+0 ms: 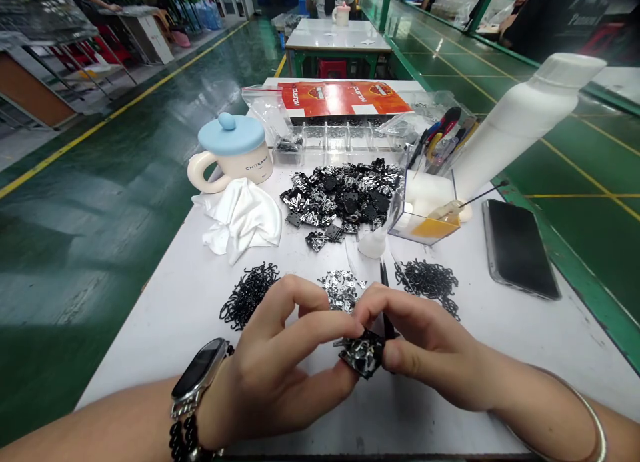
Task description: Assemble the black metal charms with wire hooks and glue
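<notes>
Between the fingertips of both hands is a small black square part with silvery metal pieces on it (363, 353). My left hand (295, 355) grips its left side, thumb below and index finger on top. My right hand (430, 345) pinches the right edge. A pair of black tweezers (384, 275) points away from me beside my right fingers; whether they hold it or it lies on the table is unclear. Just beyond the fingers is a pile of tiny silver metal pieces (343, 289). Small black hook-shaped pieces lie in a left pile (250, 292) and a right pile (427, 280).
Farther back lies a large heap of black-and-metal parts (345, 195). Around it are a lidded mug (240, 152), white cloth (245, 219), clear divided tray (335, 139), tool box (425, 225), leaning white bottle (525, 122) and phone (520, 249). A person sits at the table beyond.
</notes>
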`<state>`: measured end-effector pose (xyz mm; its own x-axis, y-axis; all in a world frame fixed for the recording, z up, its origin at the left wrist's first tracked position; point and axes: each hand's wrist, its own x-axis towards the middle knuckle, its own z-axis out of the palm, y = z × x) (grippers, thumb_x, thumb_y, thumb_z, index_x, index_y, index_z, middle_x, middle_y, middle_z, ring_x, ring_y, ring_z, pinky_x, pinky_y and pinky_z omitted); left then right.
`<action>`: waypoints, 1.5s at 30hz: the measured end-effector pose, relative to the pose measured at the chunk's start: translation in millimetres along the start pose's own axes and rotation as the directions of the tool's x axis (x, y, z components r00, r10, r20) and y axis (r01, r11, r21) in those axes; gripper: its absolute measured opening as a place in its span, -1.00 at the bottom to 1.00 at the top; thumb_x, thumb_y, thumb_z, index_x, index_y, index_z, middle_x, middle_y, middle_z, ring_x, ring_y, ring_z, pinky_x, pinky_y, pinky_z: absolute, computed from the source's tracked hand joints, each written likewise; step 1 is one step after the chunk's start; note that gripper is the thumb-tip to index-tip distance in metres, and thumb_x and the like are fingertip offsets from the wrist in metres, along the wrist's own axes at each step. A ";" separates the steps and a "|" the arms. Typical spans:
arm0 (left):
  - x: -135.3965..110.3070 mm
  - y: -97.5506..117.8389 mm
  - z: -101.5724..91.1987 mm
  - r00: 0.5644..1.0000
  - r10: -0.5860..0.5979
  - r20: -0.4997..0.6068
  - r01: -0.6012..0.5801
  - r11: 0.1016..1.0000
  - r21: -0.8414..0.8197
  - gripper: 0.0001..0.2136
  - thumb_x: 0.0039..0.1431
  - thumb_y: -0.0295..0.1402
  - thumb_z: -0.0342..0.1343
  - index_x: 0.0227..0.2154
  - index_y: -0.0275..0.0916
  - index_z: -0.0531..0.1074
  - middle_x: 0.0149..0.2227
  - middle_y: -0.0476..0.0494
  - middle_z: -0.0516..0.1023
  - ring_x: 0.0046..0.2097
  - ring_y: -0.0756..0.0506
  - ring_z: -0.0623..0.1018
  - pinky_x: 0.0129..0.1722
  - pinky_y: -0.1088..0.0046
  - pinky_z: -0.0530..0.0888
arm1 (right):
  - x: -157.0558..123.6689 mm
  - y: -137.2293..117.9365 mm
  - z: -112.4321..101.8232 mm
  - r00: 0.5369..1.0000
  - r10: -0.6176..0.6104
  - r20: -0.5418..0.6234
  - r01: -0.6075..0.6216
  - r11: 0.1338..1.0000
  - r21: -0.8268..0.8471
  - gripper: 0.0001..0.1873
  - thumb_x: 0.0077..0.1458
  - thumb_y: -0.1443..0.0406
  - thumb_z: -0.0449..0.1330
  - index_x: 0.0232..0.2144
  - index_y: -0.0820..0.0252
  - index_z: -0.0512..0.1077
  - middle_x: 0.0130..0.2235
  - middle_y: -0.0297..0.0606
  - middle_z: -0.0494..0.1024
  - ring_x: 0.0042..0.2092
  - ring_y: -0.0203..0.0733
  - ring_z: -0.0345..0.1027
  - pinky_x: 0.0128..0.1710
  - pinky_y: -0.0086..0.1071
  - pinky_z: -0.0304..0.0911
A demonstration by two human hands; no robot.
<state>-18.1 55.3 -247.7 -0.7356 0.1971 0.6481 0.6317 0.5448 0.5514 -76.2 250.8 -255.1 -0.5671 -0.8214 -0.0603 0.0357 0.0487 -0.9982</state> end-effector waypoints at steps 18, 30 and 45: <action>-4.1 -3.1 1.9 0.999 -0.037 0.037 0.037 0.999 -0.017 -0.73 -0.09 -0.60 0.23 -0.27 -0.30 0.42 -0.35 -0.09 0.31 -0.32 -0.03 0.37 -0.39 0.45 0.43 | -1.0 -0.8 3.8 0.984 -0.122 -0.132 0.093 0.974 -0.209 -0.80 0.12 0.15 0.17 -0.27 0.12 0.35 -0.31 -0.34 0.37 -0.26 -0.29 0.22 -0.24 -0.39 0.13; -1.4 -5.5 3.4 0.998 -0.047 0.044 0.047 0.999 -0.010 -0.78 -0.11 -0.63 0.20 -0.33 -0.33 0.44 -0.36 -0.11 0.30 -0.33 -0.04 0.38 -0.39 0.45 0.43 | -0.6 -1.3 5.8 0.968 -0.191 -0.166 0.121 0.925 -0.361 -0.82 0.09 0.18 0.21 -0.30 0.15 0.35 -0.35 -0.33 0.39 -0.28 -0.27 0.23 -0.27 -0.37 0.13; 4.5 -4.4 -4.2 0.990 0.117 0.079 -0.123 0.989 0.078 -0.85 -0.01 -0.62 0.16 -0.33 -0.36 0.43 -0.42 -0.08 0.43 -0.43 0.00 0.43 -0.47 0.42 0.43 | -1.6 -2.1 6.7 0.956 -0.251 -0.150 0.190 0.924 -0.332 -0.85 0.08 0.27 0.22 -0.28 0.19 0.36 -0.35 -0.40 0.37 -0.28 -0.37 0.21 -0.25 -0.43 0.12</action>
<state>-23.1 50.3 -245.0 -0.6739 0.3230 0.6645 0.6962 0.5787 0.4247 -69.9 248.2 -252.9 -0.6745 -0.7127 0.1925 -0.3484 0.0774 -0.9341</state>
